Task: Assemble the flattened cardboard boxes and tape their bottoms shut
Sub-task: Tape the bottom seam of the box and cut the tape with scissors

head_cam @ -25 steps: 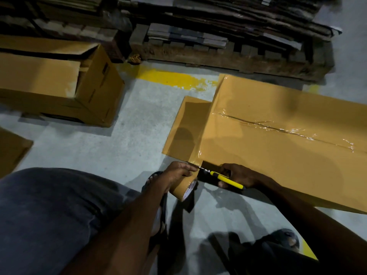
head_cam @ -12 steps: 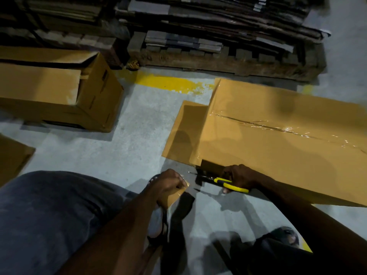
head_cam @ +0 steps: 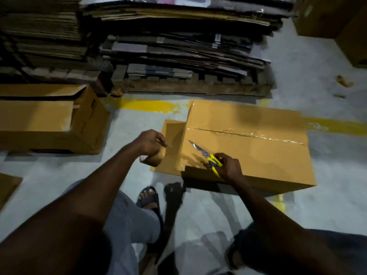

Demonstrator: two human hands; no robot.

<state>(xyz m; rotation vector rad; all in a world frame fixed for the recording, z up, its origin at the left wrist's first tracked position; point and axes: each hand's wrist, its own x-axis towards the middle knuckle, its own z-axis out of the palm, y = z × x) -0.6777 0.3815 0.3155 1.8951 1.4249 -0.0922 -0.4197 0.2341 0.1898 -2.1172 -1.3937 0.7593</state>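
Note:
A brown cardboard box lies bottom-up on the floor, its seam covered by a strip of clear tape. One end flap sticks out to the left. My left hand grips a roll of tape beside that flap. My right hand holds yellow-handled scissors over the box's near left corner, blades pointing up-left across the top.
A second brown box lies on its side at the left. Behind stands a wooden pallet stacked with flattened cardboard. A flat cardboard piece lies at the left edge. My sandalled foot is near the box. More boxes are at the top right.
Both hands rose from the floor-level corner; the left hand carried the tape roll up beside the flap, the right lifted the scissors onto the box top. The view pulled back and higher.

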